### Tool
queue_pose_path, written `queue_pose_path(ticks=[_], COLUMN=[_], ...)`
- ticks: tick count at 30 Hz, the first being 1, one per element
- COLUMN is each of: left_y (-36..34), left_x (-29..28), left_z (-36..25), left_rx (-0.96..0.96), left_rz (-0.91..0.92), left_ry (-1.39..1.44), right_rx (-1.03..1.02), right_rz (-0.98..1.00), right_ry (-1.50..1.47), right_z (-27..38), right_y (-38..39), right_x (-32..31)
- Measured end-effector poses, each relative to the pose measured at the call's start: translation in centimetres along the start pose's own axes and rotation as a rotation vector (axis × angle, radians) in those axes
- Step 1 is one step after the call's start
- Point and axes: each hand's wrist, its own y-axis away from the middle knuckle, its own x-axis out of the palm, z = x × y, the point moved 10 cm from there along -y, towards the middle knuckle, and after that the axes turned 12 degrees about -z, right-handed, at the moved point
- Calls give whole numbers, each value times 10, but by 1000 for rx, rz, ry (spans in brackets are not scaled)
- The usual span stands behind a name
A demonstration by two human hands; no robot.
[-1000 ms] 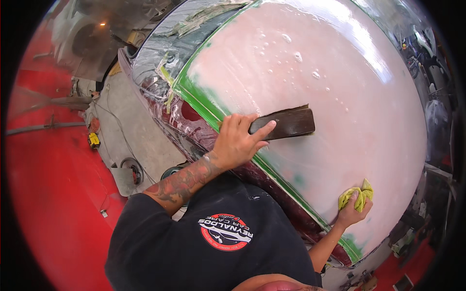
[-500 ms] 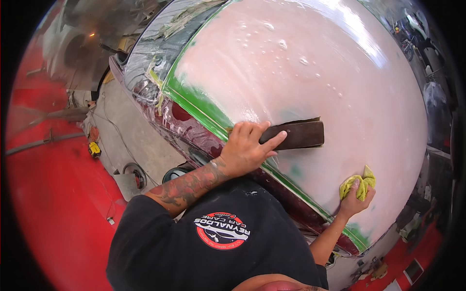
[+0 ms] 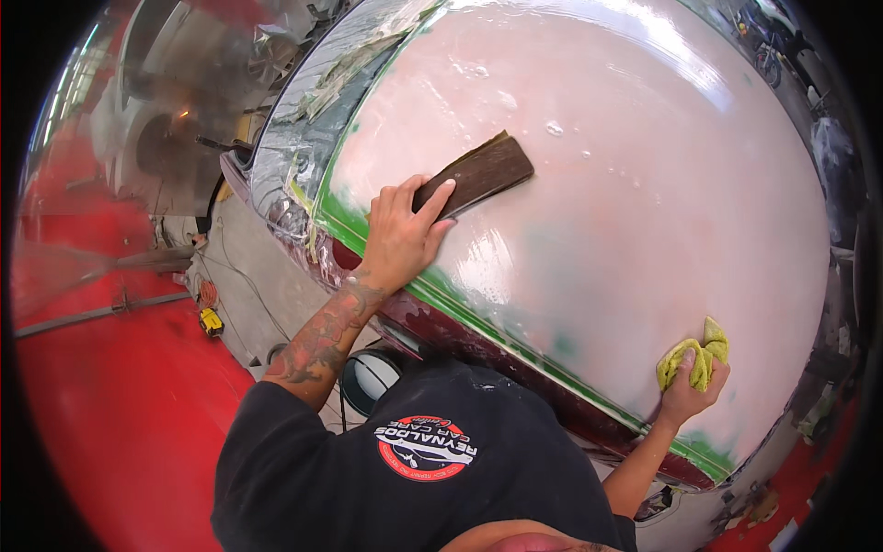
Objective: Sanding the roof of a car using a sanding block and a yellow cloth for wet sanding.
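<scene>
My left hand [image 3: 400, 230] grips the near end of a dark brown, flat sanding block [image 3: 478, 170], fingers curled over it, lying on a wet, pale pink primed vehicle panel [image 3: 607, 212] near its left edge. My right hand [image 3: 690, 391] holds a crumpled yellow-green cloth [image 3: 699, 354] against the panel's lower right. A green band [image 3: 483, 313] edges the panel, beside maroon paintwork [image 3: 524, 373]. Crinkled clear plastic sheeting [image 3: 303, 115] covers the upper left side. Suds and a glossy wet streak show on the primed surface.
Below the panel at left stand a dark bucket [image 3: 368, 377], cables and a small yellow tool [image 3: 212, 322] on the grey floor. A red-painted surface [image 3: 120, 396] fills the far left. Cluttered items, with a bicycle [image 3: 768, 60] and hanging plastic [image 3: 828, 166], line the right.
My left hand and the block have moved up and left along the panel, the block now tilted upward to the right. My right hand and cloth appear slightly farther right as the view shifts.
</scene>
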Motion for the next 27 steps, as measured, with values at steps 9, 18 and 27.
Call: queue_pose_path(ticks=[9, 18, 27], left_y=[-109, -90, -100], left_x=[46, 35, 53], left_z=[184, 81, 57], left_rx=[-271, -30, 53], left_rz=[-41, 17, 0], left_ry=[-192, -13, -27], right_rx=[27, 27, 17], right_rz=[18, 4, 8], right_ry=[-77, -48, 21], right_z=[4, 3, 6], right_y=[-2, -1, -1], right_x=[16, 4, 3])
